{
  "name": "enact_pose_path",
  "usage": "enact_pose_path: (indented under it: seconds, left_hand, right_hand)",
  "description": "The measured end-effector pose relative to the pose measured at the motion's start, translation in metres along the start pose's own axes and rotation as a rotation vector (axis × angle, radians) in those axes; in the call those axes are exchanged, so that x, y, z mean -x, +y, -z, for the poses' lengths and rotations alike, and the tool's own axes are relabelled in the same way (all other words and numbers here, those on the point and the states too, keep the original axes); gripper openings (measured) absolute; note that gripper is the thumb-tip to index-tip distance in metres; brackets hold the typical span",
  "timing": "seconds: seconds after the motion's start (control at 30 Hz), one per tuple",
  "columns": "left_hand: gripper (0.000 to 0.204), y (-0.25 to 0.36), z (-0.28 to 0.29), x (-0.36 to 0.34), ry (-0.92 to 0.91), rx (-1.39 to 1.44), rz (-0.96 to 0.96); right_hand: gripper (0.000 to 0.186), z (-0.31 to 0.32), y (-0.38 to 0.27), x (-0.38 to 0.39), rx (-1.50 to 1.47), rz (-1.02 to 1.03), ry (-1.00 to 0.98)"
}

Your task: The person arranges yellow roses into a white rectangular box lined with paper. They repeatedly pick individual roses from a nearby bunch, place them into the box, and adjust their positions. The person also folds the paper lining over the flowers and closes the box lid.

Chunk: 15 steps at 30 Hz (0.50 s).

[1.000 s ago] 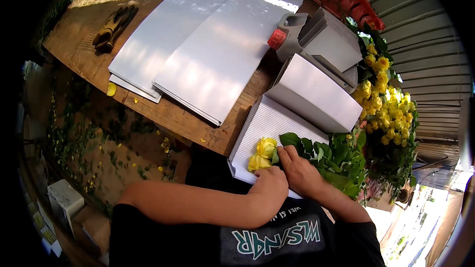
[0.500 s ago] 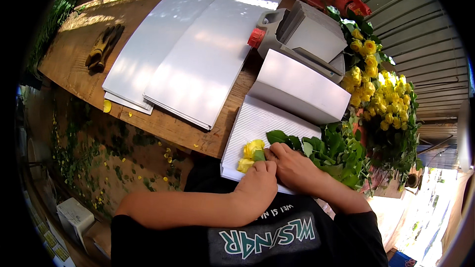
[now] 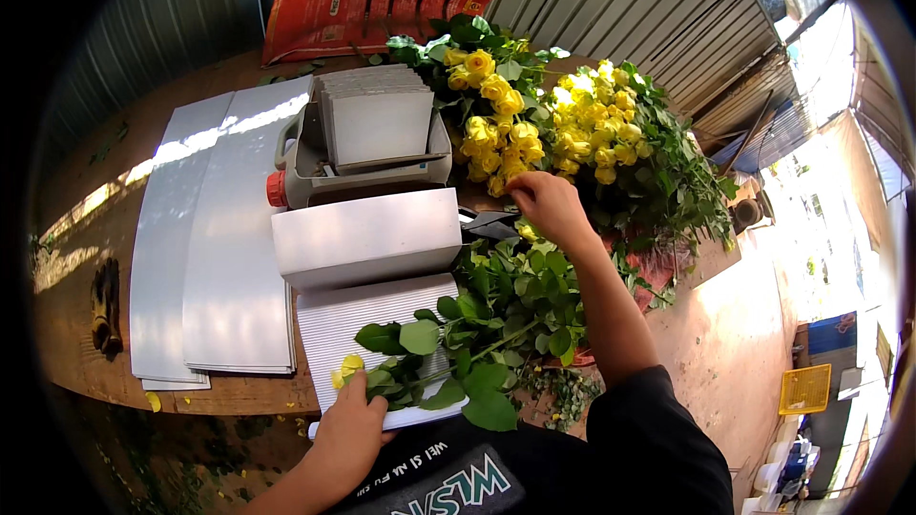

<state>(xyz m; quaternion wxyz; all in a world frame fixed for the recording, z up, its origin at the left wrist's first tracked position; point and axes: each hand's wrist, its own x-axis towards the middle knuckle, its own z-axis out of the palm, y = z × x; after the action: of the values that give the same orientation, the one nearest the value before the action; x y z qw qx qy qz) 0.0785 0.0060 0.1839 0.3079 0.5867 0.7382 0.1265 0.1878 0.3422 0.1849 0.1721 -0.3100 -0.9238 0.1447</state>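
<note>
My left hand is closed on yellow roses and their leafy stems, lying on a white corrugated board. A folded white card block rises along that board's far edge. My right hand is raised at the bunches of yellow roses, its fingers pinched at the lower blooms; what they hold, if anything, I cannot make out. More rose stems with dense green leaves lie below that hand.
The wooden table carries long white sheets, dark-and-tan gloves, a cut grey jerrycan holding stacked cards, and a red sack against the metal wall. A yellow crate is on the right.
My right hand has left the roses on the board and risen to the bunches at upper right. My left hand stays on the roses. The view has swung up and right.
</note>
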Motion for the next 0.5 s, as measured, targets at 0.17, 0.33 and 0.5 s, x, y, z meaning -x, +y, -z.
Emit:
enact_pose_path:
  seconds: [0.17,0.33,0.5]
  left_hand:
    - [0.031,-0.001,-0.003,-0.005,0.033,-0.03,-0.064]
    - [0.03,0.007,0.003,-0.002,0.016,-0.084,0.018]
    - [0.033,0.01,0.004,-0.002,0.013,-0.116,0.002]
  right_hand:
    - [0.027,-0.059,0.178,0.021,0.398,-0.429,-0.775]
    - [0.024,-0.009,0.191,0.019,0.168,-0.43,-0.079]
    - [0.016,0.07,0.193,0.038,0.224,-0.302,0.247]
